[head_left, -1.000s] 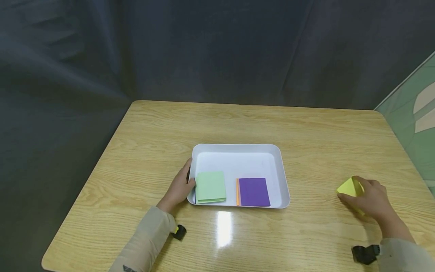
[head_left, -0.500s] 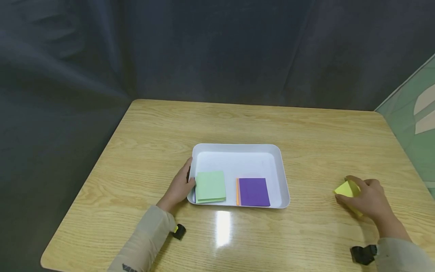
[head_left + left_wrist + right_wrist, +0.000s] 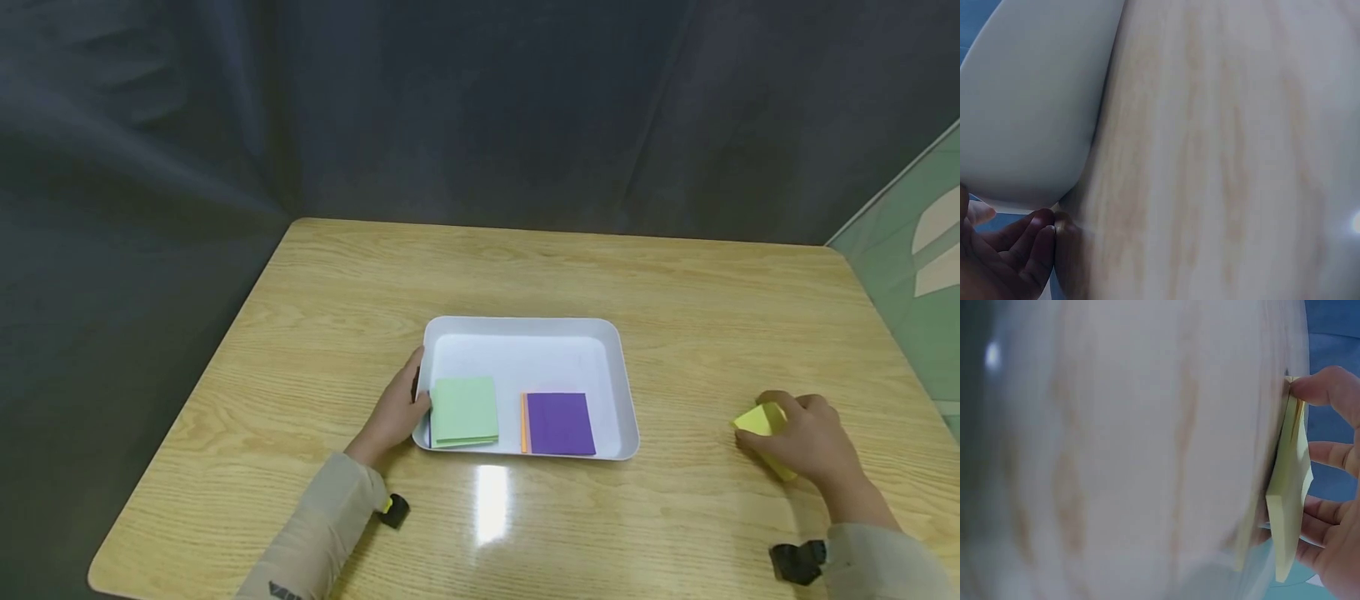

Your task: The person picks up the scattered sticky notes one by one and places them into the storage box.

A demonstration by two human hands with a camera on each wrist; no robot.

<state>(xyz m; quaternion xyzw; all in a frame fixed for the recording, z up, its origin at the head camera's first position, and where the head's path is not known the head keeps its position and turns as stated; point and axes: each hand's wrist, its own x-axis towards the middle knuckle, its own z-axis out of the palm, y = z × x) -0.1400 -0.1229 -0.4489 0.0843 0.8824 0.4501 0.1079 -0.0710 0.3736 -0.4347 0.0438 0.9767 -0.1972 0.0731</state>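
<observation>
A white tray [image 3: 525, 350] sits mid-table. My left hand [image 3: 392, 417] holds its left wall, thumb at the rim and fingers along the outside; the wall and curled fingertips [image 3: 1040, 250] also appear in the left wrist view. Inside the tray lie a pale green pad of sticky notes [image 3: 465, 410] at the front left and a purple sticky-note pad [image 3: 561, 423], with orange and pink edges showing beside it. To the right, my right hand [image 3: 813, 446] grips a yellow pad of sticky notes [image 3: 1290, 487], thumb at one end, tilted on or just above the table.
The wooden table [image 3: 562, 275] extends on every side of the tray. Behind it hangs a dark curtain [image 3: 480, 108], and a green panel [image 3: 911, 250] borders the right side. A black wrist device [image 3: 798, 562] juts from the right sleeve, another [image 3: 393, 510] from the left.
My right hand has shifted slightly left with the yellow pad of sticky notes. The left hand and the tray have stayed in place.
</observation>
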